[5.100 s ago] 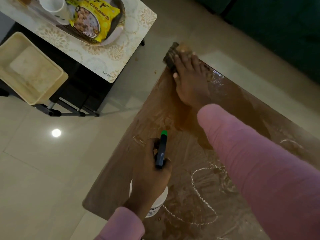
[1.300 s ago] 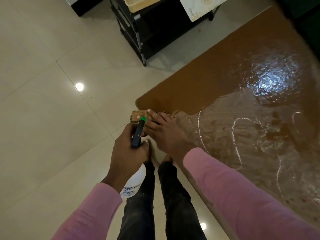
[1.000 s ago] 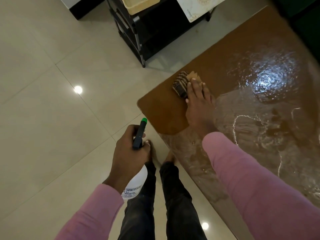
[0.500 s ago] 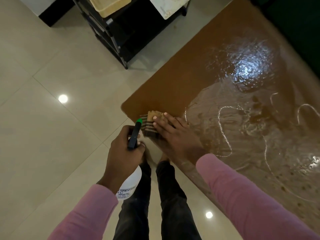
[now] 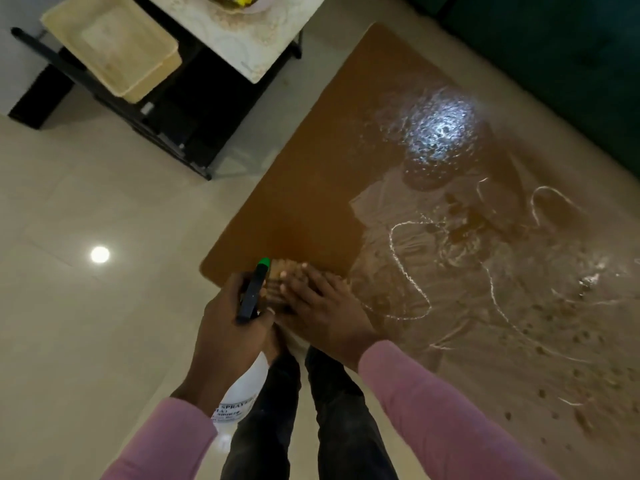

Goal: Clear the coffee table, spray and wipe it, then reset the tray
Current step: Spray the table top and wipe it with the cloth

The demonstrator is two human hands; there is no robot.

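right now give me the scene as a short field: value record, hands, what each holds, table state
left hand: gripping spray bottle, held off the table's near corner
right hand: flat on folded cloth
cloth position: near corner of coffee table
table surface: matte by the cloth, wet streaks and droplets to the right
beige tray: on a dark stand, top left

A home living room is suggested by the low brown coffee table, glossy floor tiles and dark green sofa.
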